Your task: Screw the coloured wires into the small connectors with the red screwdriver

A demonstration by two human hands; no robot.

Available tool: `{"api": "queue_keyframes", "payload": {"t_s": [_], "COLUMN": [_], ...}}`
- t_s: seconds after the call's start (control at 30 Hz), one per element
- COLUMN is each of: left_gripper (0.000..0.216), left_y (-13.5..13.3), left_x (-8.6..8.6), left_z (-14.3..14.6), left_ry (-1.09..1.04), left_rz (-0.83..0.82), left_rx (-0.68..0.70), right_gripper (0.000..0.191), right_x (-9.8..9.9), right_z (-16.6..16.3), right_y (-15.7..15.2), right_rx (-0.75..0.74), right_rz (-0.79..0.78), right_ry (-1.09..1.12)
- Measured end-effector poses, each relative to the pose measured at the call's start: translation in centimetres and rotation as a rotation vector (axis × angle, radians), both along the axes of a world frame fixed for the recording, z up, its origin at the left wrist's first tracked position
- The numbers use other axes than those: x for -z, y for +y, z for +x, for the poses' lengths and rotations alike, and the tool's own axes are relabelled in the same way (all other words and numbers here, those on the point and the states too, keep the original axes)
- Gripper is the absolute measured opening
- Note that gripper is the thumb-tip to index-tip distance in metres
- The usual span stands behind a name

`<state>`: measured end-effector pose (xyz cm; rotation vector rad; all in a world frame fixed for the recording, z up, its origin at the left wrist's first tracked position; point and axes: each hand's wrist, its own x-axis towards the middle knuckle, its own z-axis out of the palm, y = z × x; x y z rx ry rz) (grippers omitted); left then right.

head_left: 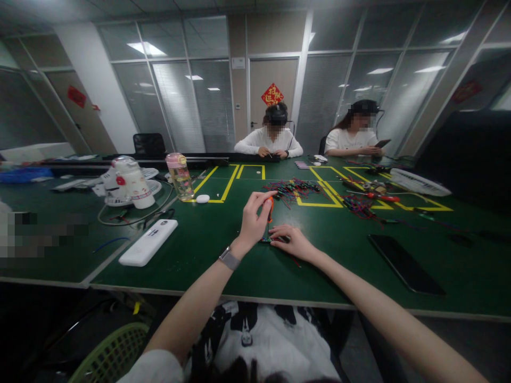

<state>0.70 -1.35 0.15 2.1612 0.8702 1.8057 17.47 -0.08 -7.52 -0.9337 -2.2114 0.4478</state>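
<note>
My left hand (254,219) is pinched round an orange-handled screwdriver (272,208), shaft upright, tip down at a small circuit board (265,240), near middle of the table (223,268). My right hand (295,242) is half-curled, fingertips at the board's right end; can't tell if gripping. Wire pile (293,190) just beyond, dark phone (405,264) right, white power bank (148,242) left.

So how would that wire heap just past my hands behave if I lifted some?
The wire heap would likely be floppy, since it looks thin-stranded and bends in many directions. Lifting part may drag more along, as it appears tangled. It probably won't roll, given its low, spread-out shape.
</note>
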Motion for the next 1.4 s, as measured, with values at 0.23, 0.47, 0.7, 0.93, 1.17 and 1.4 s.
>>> {"api": "queue_keyframes", "payload": {"t_s": [0.23, 0.47, 0.7, 0.93, 1.17, 1.4], "left_gripper": [0.024, 0.013, 0.029, 0.028, 0.017, 0.025], "left_y": [-0.14, -0.08, -0.17, 0.30, 0.22, -0.18], "left_x": [-0.11, -0.19, -0.06, 0.13, 0.07, -0.21], "left_z": [-0.11, -0.03, -0.12, -0.07, -0.14, -0.12], "left_ry": [-0.008, -0.022, -0.007, -0.009, -0.015, 0.001], "left_rz": [0.032, 0.053, -0.005, 0.022, 0.003, -0.016], "left_rx": [-0.003, -0.082, -0.004, -0.065, -0.096, 0.017], "right_gripper": [0.015, 0.017, 0.016, 0.015, 0.016, 0.016], "right_x": [0.19, 0.21, 0.00, 0.00, -0.15, 0.00], "right_z": [0.06, 0.09, 0.09, 0.00, 0.05, 0.05], "right_y": [0.16, 0.14, 0.18, 0.08, 0.03, 0.16], "right_rx": [-0.004, -0.001, -0.015, -0.006, -0.005, -0.006], "right_rz": [-0.003, -0.005, -0.004, -0.006, -0.025, -0.017], "right_ry": [0.007, -0.015, -0.022, -0.018, -0.025, -0.026]}}
